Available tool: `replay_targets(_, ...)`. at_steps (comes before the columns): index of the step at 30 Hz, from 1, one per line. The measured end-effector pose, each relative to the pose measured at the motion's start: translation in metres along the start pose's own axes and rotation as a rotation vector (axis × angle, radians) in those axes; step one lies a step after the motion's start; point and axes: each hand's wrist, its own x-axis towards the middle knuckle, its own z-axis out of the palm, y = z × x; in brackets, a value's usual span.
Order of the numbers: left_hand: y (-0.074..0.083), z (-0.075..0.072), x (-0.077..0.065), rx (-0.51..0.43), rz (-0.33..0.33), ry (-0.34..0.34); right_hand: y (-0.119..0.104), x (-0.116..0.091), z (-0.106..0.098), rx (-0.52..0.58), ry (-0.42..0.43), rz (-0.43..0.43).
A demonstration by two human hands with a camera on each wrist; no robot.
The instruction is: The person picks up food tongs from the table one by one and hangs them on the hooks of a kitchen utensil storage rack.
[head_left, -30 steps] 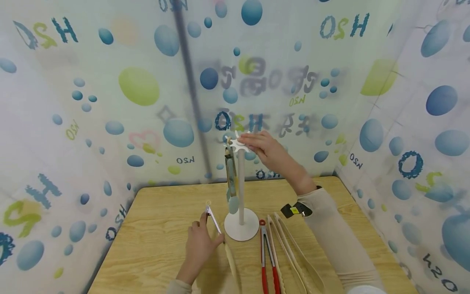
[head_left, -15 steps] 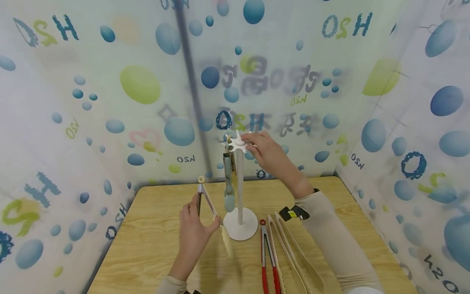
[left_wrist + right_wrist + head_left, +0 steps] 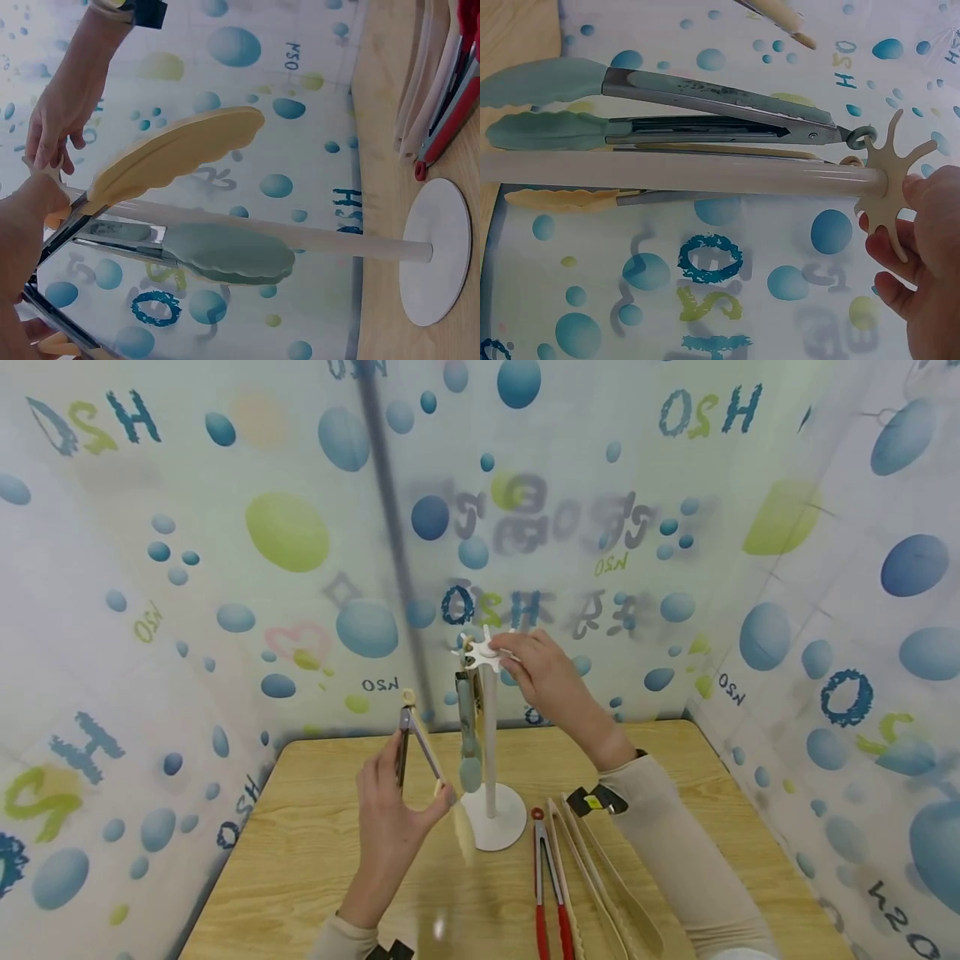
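In the head view, my left hand (image 3: 390, 831) holds a pair of yellow-tipped tongs (image 3: 427, 750) between thumb and fingers, arms spread, ring end up. One yellow scalloped tip (image 3: 180, 154) shows large in the left wrist view. My right hand (image 3: 555, 685) grips the hooked top (image 3: 889, 176) of a white hanging stand (image 3: 491, 743), thumb above and fingers at the hooks. Grey-green tongs (image 3: 720, 97) hang by a loop from one hook. Behind the post hangs another pair of yellow-tipped tongs (image 3: 570, 199), partly hidden.
Right of the stand's round base (image 3: 495, 831), red-handled tongs (image 3: 551, 885) lie on the wooden table (image 3: 300, 860). Several long beige tongs (image 3: 600, 885) lie beside them, nearer the right forearm. A patterned curtain (image 3: 300, 610) encloses the table's back and sides.
My left hand has raised the yellow-tipped tongs up and slightly left off the table, and their arms have spread wider. The right hand stays at the stand's top; the hanging tongs have turned slightly.
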Motion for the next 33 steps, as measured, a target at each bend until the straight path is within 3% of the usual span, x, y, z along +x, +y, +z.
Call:
replay_targets(9, 0.018, 0.0, 0.012, -0.055, 0.12, 0.007, -0.007, 0.0, 0.008, -0.08, 0.067, 0.009)
replay_targets(19, 0.031, 0.008, 0.021, -0.082, 0.207, 0.005, -0.016, -0.001, 0.016, -0.199, 0.134, 0.013)
replay_targets(27, 0.038, 0.01, 0.025, -0.076, 0.204, -0.047, -0.026, -0.002, 0.026, -0.381, 0.209, 0.033)
replay_targets(33, 0.04, 0.013, 0.025, -0.08, 0.191, -0.072, -0.031, -0.006, 0.024, -0.301, 0.179, 0.111)
